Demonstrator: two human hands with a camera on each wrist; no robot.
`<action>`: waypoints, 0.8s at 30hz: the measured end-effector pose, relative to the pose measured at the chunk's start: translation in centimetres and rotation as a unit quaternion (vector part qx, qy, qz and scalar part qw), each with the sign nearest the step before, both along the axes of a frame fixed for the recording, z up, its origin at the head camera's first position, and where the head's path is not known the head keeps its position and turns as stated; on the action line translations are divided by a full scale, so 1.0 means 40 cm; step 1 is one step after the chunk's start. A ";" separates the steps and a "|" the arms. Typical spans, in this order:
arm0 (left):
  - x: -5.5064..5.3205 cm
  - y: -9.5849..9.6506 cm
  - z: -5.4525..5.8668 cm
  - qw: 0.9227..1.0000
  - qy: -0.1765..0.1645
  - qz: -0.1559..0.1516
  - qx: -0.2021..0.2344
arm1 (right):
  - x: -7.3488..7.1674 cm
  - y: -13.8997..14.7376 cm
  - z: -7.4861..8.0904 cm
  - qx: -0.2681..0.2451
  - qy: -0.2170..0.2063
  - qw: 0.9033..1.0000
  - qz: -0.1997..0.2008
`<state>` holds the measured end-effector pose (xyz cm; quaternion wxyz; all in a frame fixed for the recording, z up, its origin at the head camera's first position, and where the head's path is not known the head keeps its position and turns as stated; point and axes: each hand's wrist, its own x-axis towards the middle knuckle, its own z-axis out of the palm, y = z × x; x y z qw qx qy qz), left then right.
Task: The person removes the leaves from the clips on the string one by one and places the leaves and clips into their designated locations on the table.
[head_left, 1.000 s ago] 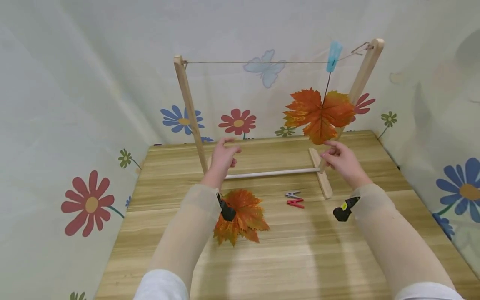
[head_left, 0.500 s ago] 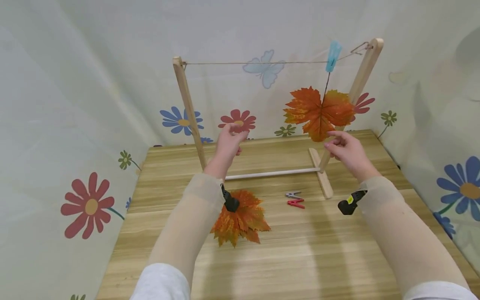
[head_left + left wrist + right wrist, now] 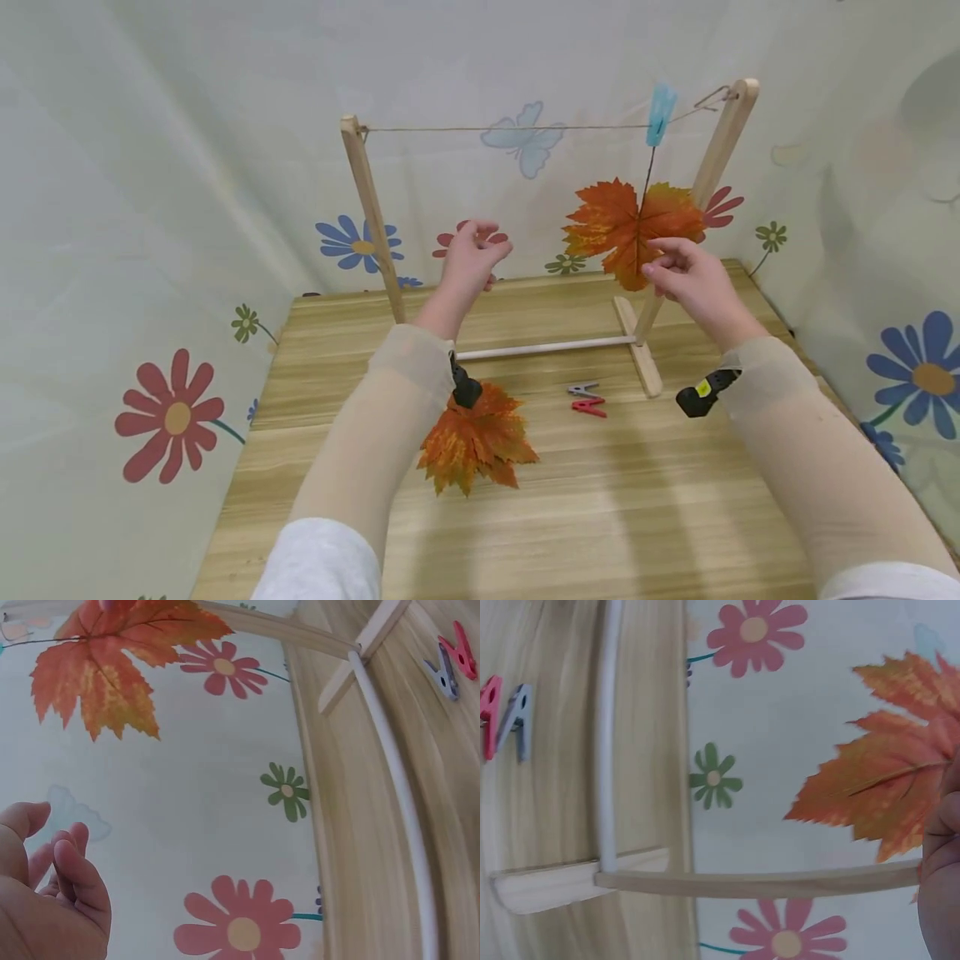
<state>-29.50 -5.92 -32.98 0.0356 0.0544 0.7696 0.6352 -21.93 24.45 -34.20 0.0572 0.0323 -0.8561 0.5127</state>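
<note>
An orange maple leaf [image 3: 611, 225] hangs by its stem from a light-blue clothespin [image 3: 660, 117] clipped on a string [image 3: 450, 129]. My right hand [image 3: 693, 275] is at the leaf's lower right edge, thumb and index finger apart, overlapping the leaf in the head view. To the left, my left hand [image 3: 468, 267] is raised below the string with loosely bent fingers and nothing in them; the left wrist view shows that hand [image 3: 56, 900] well apart from the leaf [image 3: 112, 667]. More maple leaves [image 3: 487, 442] lie on the table, partly behind the left wrist's camera.
The string spans a wooden frame with a left post [image 3: 371, 212], a right post [image 3: 723, 146] and a white bottom rod [image 3: 547, 347]. A grey clothespin [image 3: 583, 389] and a red clothespin [image 3: 590, 407] lie on the wooden table [image 3: 585, 517]. A flowered cloth backdrop [image 3: 247, 125] stands behind.
My left hand has risen and shifted right toward the middle of the frame. My right hand has moved slightly up along the hanging leaf, which stays clipped in place.
</note>
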 end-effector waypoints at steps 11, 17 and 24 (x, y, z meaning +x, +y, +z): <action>0.016 0.042 0.064 0.997 0.006 -0.066 -0.025 | -0.025 0.000 0.101 0.003 0.034 0.999 0.010; 0.023 0.085 0.085 0.996 0.019 -0.081 -0.016 | -0.033 0.010 0.151 -0.031 0.052 0.998 0.003; 0.031 0.130 0.109 0.995 0.018 -0.098 -0.001 | -0.045 0.007 0.211 -0.075 0.058 0.996 0.004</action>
